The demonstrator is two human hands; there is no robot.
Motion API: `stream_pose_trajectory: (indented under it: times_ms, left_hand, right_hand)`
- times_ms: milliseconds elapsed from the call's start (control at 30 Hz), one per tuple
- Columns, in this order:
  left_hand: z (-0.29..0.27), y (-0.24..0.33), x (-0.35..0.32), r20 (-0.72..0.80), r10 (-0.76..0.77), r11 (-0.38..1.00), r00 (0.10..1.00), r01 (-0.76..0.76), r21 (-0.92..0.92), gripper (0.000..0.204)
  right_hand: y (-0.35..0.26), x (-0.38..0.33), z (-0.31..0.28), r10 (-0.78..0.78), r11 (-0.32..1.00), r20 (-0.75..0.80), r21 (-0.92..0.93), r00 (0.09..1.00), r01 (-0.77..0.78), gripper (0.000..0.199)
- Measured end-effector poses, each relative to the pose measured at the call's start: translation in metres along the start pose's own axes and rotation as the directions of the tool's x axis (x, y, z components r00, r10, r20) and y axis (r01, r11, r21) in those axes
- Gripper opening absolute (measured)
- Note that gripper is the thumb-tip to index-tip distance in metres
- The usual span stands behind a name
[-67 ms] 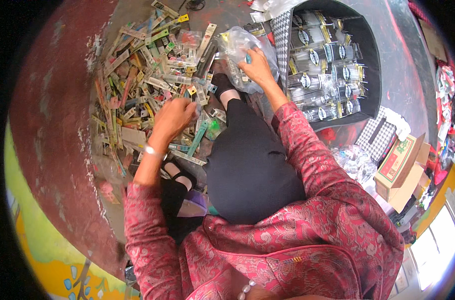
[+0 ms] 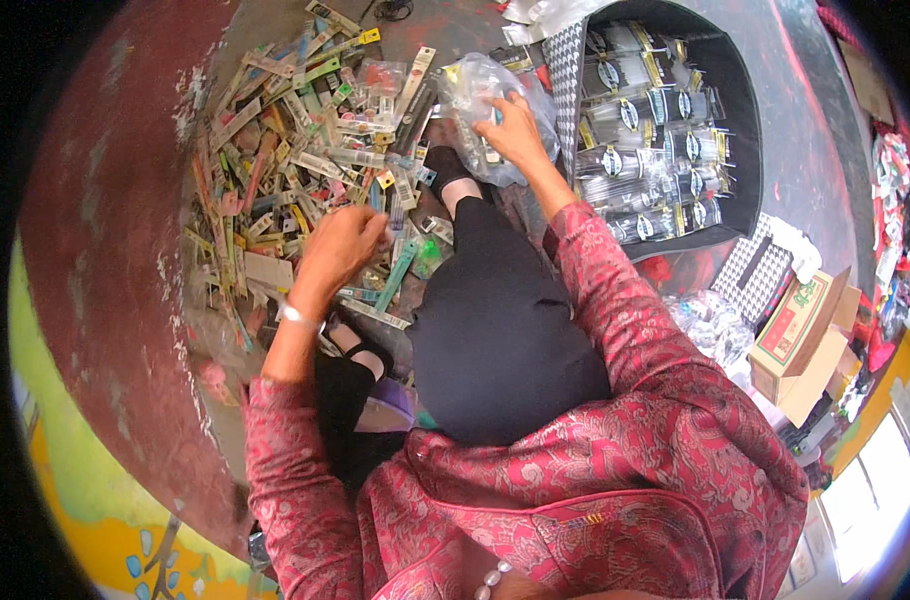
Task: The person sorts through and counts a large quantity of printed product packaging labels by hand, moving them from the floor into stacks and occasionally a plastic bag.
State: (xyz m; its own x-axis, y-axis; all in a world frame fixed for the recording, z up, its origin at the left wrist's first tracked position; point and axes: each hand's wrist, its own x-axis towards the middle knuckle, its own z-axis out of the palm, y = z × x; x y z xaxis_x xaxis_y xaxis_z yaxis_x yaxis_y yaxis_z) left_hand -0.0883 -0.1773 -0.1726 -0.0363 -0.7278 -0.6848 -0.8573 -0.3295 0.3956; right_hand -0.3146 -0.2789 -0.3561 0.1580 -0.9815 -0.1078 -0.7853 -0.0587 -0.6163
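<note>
My left hand (image 2: 343,247) hovers over the near right part of a pile of narrow packets (image 2: 275,140) on the floor. Its fingers are curled in; what they hold, if anything, cannot be made out. My right hand (image 2: 513,130) reaches into a clear plastic bag (image 2: 475,80) right of the pile. Thumb and fingers are parted there, and a small blue bit shows between them. Pale packets lie within the bag, blurred by its film. A teal strip packet (image 2: 397,272) rests between my left hand and my knee.
At the right stands a black-lined box (image 2: 740,130) with a houndstooth side, full of clear packets (image 2: 635,160). Nearer are an open cardboard carton (image 2: 800,335) and a heap of clear plastic (image 2: 713,325). My black shoe (image 2: 443,165) is beside the bag.
My left hand has shifted slightly left and down, away from the packets by its fingertips. The thumb and fingers of my right hand have spread a little over the bag.
</note>
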Motion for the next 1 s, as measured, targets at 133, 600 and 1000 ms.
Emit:
stream_pose_trajectory:
  times_ms: [133, 600, 1000]
  left_hand:
    - [-0.016, -0.012, -0.07, -0.007, -0.062, 0.994, 0.998, 0.061, -0.091, 0.032]
    - [-0.018, -0.003, -0.17, -0.111, -0.149, 0.846, 0.983, 0.068, -0.529, 0.031]
    - [-0.02, 0.004, -0.177, -0.182, -0.118, 0.907, 0.976, 0.032, -0.419, 0.031]
  right_hand:
    - [-0.004, 0.022, -0.005, 0.002, 0.997, 0.029, 0.075, 1.0, -0.004, 0.037]
    - [-0.054, 0.039, -0.055, 0.226, 0.471, 0.742, 0.484, 0.631, -0.738, 0.024]
    - [-0.067, 0.027, -0.091, 0.137, 0.635, 0.633, 0.534, 0.762, -0.558, 0.028]
